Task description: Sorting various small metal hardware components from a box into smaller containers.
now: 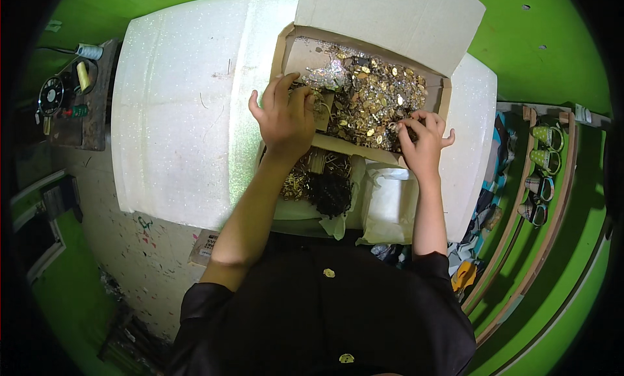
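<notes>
An open cardboard box (445, 103) is filled with small shiny gold and silver metal ornaments (374, 96). My left hand (283, 119) hovers at the box's left side, fingers bent and spread apart, over a section with small pieces and a crumpled clear plastic bag (328, 75). Part of that section is hidden beneath the hand. Over the right part of the ornaments, my right hand (422, 142) has thumb and forefinger pinched together. Whatever sits between these fingertips is too small to name.
The box's lid (390, 18) stands raised behind. Nearer me are a tray of gold pieces with a black tangled bundle (330, 192) and a white wrapped packet (390, 194). A glittery white cover (182, 103) spreads over the table. At right, a wooden rack (520, 246) holds several shoes.
</notes>
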Motion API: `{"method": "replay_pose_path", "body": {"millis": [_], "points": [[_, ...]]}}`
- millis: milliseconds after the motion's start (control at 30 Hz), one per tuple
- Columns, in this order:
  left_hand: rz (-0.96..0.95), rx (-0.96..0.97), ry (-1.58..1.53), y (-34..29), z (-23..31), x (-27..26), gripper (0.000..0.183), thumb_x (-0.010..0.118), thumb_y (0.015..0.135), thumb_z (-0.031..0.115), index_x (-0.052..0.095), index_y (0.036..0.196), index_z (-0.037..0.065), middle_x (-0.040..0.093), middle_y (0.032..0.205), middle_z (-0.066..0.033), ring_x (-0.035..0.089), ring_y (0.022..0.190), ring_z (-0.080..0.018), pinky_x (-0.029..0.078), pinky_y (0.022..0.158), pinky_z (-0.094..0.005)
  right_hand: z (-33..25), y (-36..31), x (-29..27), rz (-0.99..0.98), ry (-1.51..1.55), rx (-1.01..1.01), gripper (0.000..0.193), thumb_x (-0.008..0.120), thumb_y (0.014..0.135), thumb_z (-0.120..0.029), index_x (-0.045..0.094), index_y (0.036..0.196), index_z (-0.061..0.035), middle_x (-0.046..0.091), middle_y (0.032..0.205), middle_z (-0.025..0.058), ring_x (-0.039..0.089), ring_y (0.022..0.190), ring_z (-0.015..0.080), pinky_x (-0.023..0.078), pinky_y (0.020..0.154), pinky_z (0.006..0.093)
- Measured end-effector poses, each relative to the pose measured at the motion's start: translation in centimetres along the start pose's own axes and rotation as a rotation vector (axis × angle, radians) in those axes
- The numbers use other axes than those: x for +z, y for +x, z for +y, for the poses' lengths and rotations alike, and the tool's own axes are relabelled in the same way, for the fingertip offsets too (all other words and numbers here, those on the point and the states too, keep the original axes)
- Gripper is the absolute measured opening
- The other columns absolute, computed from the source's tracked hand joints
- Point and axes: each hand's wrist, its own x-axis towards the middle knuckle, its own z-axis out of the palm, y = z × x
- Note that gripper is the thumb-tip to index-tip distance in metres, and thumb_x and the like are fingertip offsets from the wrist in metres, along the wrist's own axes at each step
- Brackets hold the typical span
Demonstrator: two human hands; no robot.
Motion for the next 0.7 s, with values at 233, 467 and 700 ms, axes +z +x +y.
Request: {"method": "replay_pose_path", "body": {"millis": [233,467,700], "points": [[-0.015,-0.009,0.011,0.0,0.0,-0.2,0.011,0.054,0.088,0.019,0.059,0.095,0.013,0.051,0.121,-0.0033,0.044,0.121,-0.0255,0.018,0.099,-0.0566,-0.1,2.2,-0.1,0.021,-0.058,0.001,0.019,0.064,0.078,-0.022,0.069,0.096,-0.0168,0.056,0.111,0.0014,0.042,0.116,0.0255,0.014,0.096,0.0655],[-0.025,-0.02,0.0,0.2,0.1,-0.3,0.012,0.055,0.087,0.019,0.061,0.094,0.011,0.051,0.123,-0.005,0.042,0.121,-0.0264,0.016,0.101,-0.0566,-2.6,5.2,0.6,-0.117,-0.163,-0.048,0.032,0.063,0.079,-0.025,0.065,0.111,-0.0183,0.052,0.119,0.0096,0.04,0.121,0.0273,0.015,0.099,0.0656],[-0.029,-0.031,-0.016,0.1,0.0,-0.2,0.013,0.055,0.088,0.019,0.061,0.096,0.011,0.049,0.126,-0.0032,0.041,0.123,-0.0266,0.015,0.102,-0.0577,-4.7,6.7,2.6,-0.191,-0.19,-0.121,0.047,0.064,0.08,-0.03,0.055,0.125,-0.0197,0.045,0.126,0.017,0.035,0.125,0.0329,0.015,0.101,0.0654]]}}
